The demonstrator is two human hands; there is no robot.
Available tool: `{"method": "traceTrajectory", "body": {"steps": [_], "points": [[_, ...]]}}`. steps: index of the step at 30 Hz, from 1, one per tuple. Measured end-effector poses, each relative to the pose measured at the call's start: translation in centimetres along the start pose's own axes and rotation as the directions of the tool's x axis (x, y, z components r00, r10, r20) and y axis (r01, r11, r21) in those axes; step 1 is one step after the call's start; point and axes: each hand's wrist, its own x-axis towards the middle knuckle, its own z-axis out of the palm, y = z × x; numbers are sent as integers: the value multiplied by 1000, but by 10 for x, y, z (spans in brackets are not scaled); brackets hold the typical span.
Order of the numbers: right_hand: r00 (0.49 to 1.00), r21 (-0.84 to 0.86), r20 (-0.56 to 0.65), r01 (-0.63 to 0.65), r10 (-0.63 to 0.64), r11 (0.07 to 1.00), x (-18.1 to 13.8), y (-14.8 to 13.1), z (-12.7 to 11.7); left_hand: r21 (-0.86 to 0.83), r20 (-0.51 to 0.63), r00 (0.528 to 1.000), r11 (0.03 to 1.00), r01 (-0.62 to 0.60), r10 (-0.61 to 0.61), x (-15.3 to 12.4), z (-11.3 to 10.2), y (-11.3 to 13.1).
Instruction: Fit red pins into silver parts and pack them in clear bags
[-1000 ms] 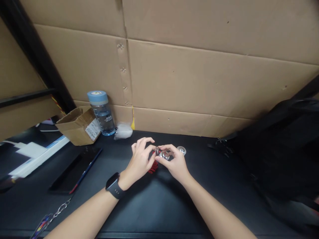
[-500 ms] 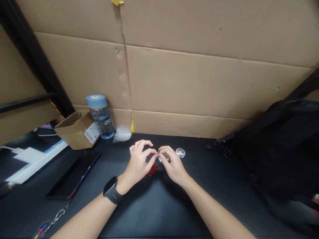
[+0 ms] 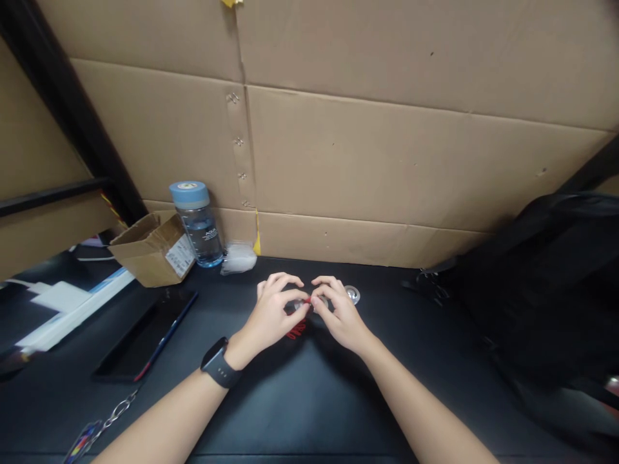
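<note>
Both hands meet low over the black table [image 3: 300,399], fingertips pinched together on a small shiny metal piece [image 3: 304,303] between them. My left hand [image 3: 271,314], with a black smartwatch on its wrist, pinches it from the left. My right hand [image 3: 341,316] pinches it from the right. A small red object [image 3: 296,331] lies on the table just under my left fingers, partly hidden. A round silver disc [image 3: 353,295] rests on the table behind my right hand.
A blue-capped water bottle [image 3: 197,222], an open cardboard box [image 3: 153,248] and a crumpled clear bag [image 3: 238,258] stand at the back left against a cardboard wall. A dark phone-like slab with a pen [image 3: 145,335] lies left. A black bag [image 3: 541,283] fills the right side.
The hands have closed in on each other and dropped slightly toward the table. The metal piece, clearly visible a second ago, is mostly covered by the fingertips.
</note>
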Motion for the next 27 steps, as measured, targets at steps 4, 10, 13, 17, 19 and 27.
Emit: {"method": "traceTrajectory", "body": {"steps": [4,10,13,17,19,27], "points": [[999,-207,32,-12,19,978,-1,7,-2,51,-33,996,995,81,-79,3,-4,-2],[973,-494,169,-54,157,868,-4,26,3,66,-30,983,981,180,-179,4,-4,-10],[963,-508,182,-82,201,857,-4,33,7,56,-13,978,977,206,-206,4,-1,-14],[968,-455,117,-148,224,878,-2,36,8,8,40,965,965,261,-261,6,0,-14],[975,-312,72,-179,211,933,0,34,7,-38,78,955,957,288,-285,7,-1,-13],[969,357,-30,-220,246,908,1,17,14,-344,133,965,902,260,-228,4,6,-12]]}}
